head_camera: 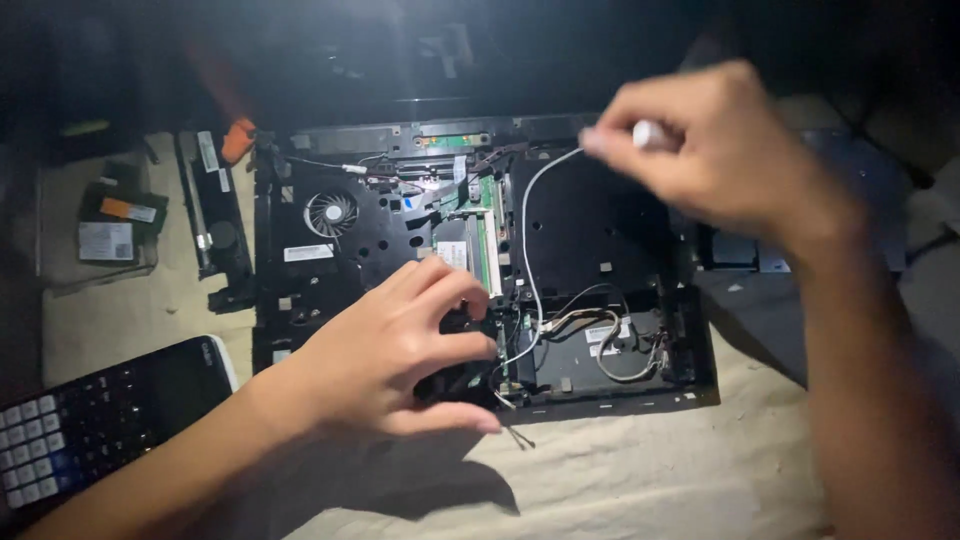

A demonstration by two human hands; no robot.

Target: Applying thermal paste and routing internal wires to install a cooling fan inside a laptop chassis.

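An opened laptop base [590, 215] lies on a beige cloth, with its fan [331, 213], green circuit board [478, 245] and loose wires exposed. My left hand [395, 345] rests on the base's lower left part, fingers curled and pinching at something small near the board's edge; what it grips is hidden. My right hand [705, 150] is raised above the upper right of the base, closed on a small white object [648, 133]. A thin white wire [530, 225] runs from that hand down into the base.
A black calculator [95, 425] with white and dark keys lies at lower left. A long black removed part [215, 220] lies left of the base. Small labelled components [115, 225] lie at the far left. The beige cloth [640, 470] covers the surface. The surroundings are dark.
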